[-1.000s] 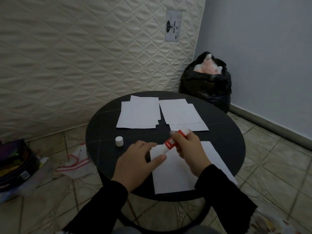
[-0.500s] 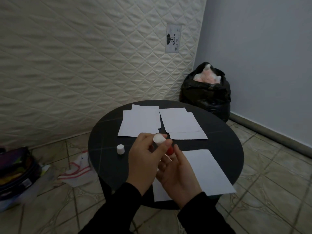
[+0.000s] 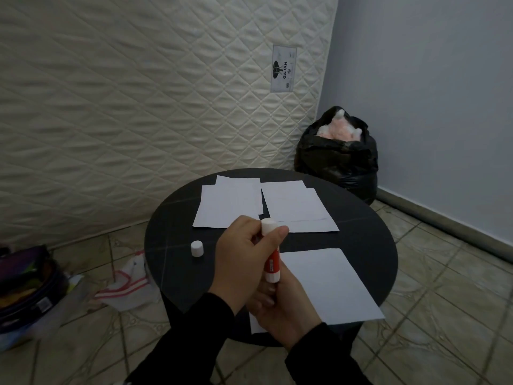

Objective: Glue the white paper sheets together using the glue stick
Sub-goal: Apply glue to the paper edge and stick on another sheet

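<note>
Both hands hold a red and white glue stick (image 3: pixel 271 259) upright above the round black table (image 3: pixel 172 229). My left hand (image 3: pixel 244 251) grips its upper part, thumb beside the exposed white tip. My right hand (image 3: pixel 283 304) grips its base from below. The stick's white cap (image 3: pixel 197 248) stands on the table to the left. One white paper sheet (image 3: pixel 330 284) lies at the near edge under my hands. Two small piles of white sheets lie further back, the left pile (image 3: pixel 227 207) and the right pile (image 3: pixel 297 207).
A quilted mattress (image 3: pixel 138 107) leans against the wall behind the table. A full black bin bag (image 3: pixel 338 157) stands at the back right corner. On the tiled floor to the left lie a crumpled plastic bag (image 3: pixel 125 282) and a dark bag of items (image 3: pixel 27 284).
The glue stick was lifted off the near sheet. My left hand left the paper and took hold of the stick's upper part. My right hand shifted down to its base.
</note>
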